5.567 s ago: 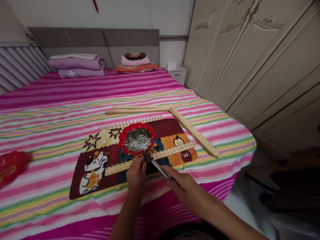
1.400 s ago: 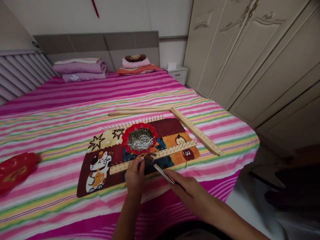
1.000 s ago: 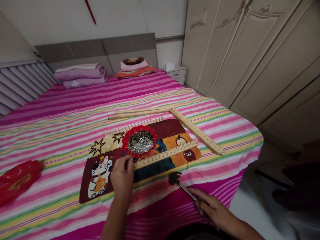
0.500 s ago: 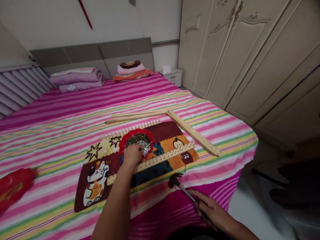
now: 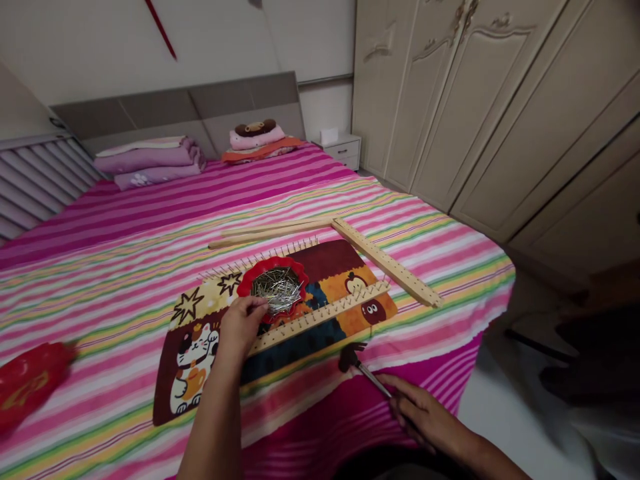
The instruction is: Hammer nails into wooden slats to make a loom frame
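My right hand [image 5: 420, 410] is wrapped round the handle of a claw hammer [image 5: 370, 379], whose dark head rests low at the mat's near edge. My left hand [image 5: 245, 323] is pinched closed at the near left rim of a red scalloped bowl [image 5: 245, 288]; whatever lies between its fingertips is too small to make out. Loose nails [image 5: 281, 290] fill the bowl. In front of the bowl lies a wooden strip [image 5: 320, 319] with a row of nails standing in it, and behind it a second nailed strip [image 5: 270, 255]. Both strips rest on a patterned mat [image 5: 320, 257].
A wooden bar with holes [image 5: 387, 263] and thin wooden slats [image 5: 275, 232] lie on the striped bedspread [image 5: 450, 267] beyond the mat. A red bag-like thing [image 5: 33, 383] sits at the left. Folded bedding [image 5: 150, 160] is by the headboard [image 5: 240, 107]; wardrobes [image 5: 450, 107] stand at the right.
My left hand has drawn back from over the nails, leftward and toward me, to the bowl's near left edge. My right hand and the hammer have barely moved.
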`<state>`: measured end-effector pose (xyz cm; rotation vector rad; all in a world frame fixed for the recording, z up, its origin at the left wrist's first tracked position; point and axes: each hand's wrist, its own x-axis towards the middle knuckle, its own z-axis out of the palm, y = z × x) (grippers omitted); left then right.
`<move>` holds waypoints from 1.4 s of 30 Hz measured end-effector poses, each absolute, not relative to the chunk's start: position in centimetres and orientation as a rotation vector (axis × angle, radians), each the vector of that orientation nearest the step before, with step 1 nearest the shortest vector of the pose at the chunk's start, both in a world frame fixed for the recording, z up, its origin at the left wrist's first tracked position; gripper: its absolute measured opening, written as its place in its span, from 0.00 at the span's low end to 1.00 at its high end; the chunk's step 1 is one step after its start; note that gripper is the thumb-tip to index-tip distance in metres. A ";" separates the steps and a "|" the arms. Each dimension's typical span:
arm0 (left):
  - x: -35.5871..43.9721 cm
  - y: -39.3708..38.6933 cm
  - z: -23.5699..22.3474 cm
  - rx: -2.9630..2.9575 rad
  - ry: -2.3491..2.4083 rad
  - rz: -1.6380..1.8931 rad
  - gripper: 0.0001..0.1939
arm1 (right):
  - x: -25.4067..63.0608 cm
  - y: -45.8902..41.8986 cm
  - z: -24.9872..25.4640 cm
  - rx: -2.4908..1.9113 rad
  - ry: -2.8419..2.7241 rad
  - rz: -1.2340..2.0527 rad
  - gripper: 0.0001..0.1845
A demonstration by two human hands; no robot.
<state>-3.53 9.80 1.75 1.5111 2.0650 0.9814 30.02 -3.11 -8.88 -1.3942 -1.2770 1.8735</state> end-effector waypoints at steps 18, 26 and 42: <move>-2.0 1.6 0.8 0.586 1.664 1.437 0.20 | 29.9 -3.4 -8.3 -1.422 -1.297 1.860 0.39; -1.1 2.6 -2.5 0.737 1.834 1.412 0.19 | 30.1 -3.4 -8.7 -1.398 -1.351 1.842 0.37; -0.8 2.8 -4.3 1.076 2.130 1.338 0.16 | 29.8 -3.4 -8.3 -1.434 -1.339 1.829 0.36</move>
